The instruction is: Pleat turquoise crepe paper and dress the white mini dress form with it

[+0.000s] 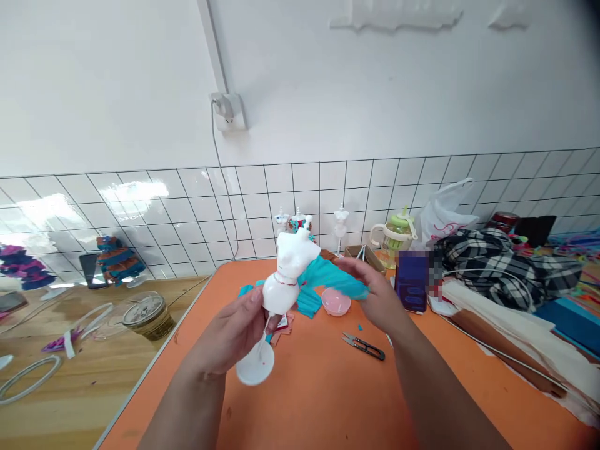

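Observation:
My left hand [241, 325] is closed around the lower part of a small white mannequin [284, 281], just above its stand. The mannequin tilts to the right, with its round base [255, 364] lower left and a thin reddish line at its waist. In my right hand [370, 290] is a piece of turquoise fabric [335, 277], pinched at its right end and stretching to behind the mannequin. More turquoise fabric [308, 303] lies on the orange table beneath. A pink bowl [336, 302] and black thread snips [364, 347] rest below my right hand.
Other small mannequins [341, 222] stand against the tiled wall. To the right are a green-lidded jug [398, 234], a dark blue box [411, 281], a white plastic bag [445, 209] and plaid fabric [497, 256]. On the wooden table at left sits a round tin [149, 315].

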The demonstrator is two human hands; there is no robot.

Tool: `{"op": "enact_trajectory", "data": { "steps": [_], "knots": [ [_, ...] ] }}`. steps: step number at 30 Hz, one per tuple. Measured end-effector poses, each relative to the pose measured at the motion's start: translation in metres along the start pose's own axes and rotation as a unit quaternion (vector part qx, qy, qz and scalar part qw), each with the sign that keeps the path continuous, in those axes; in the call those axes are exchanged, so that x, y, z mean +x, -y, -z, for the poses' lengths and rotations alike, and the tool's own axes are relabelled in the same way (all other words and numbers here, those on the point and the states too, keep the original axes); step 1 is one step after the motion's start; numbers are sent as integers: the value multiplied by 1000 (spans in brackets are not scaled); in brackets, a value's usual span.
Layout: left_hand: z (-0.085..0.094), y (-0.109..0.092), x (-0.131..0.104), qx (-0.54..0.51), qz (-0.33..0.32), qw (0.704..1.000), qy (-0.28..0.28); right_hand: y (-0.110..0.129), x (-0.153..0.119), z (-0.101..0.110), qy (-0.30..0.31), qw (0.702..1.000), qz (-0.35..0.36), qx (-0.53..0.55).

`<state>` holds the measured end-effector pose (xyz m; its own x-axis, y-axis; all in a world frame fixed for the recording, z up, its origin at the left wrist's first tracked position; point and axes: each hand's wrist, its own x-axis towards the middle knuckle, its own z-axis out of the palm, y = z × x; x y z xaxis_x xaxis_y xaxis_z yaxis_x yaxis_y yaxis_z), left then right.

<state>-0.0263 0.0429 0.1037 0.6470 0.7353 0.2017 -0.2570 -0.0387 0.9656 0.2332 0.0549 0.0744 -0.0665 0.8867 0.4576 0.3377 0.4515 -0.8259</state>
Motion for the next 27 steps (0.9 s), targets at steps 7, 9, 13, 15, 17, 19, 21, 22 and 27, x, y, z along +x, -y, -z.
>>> {"op": "enact_trajectory", "data": {
  "steps": [7, 9, 13, 15, 17, 19, 21, 22, 27],
  "knots": [
    [-2, 4, -2, 2, 29, 999, -15, 21, -15, 1, 166, 943, -6, 289],
    [-3, 4, -1, -5, 35, 999, -20, 26, -20, 12, 212, 917, -26, 337],
    [-5, 3, -2, -17, 33, 998, -41, 34, -25, 27, 242, 899, -88, 354],
    [-6, 2, -2, -20, 27, 998, -45, 36, -26, 28, 242, 890, -120, 366],
    [-6, 2, -2, -17, 23, 999, -43, 36, -28, 26, 236, 883, -138, 382],
    [-5, 2, -2, -12, 20, 999, -43, 38, -30, 23, 210, 891, -123, 384],
    [-4, 3, -2, -7, 19, 999, -37, 40, -34, 21, 183, 911, -84, 361],
    [-3, 3, -2, -3, 18, 999, -32, 41, -36, 21, 179, 919, -62, 347],
    [2, 4, -3, 28, 30, 999, -25, 45, -44, 27, 242, 909, -7, 339]
  ]
}}
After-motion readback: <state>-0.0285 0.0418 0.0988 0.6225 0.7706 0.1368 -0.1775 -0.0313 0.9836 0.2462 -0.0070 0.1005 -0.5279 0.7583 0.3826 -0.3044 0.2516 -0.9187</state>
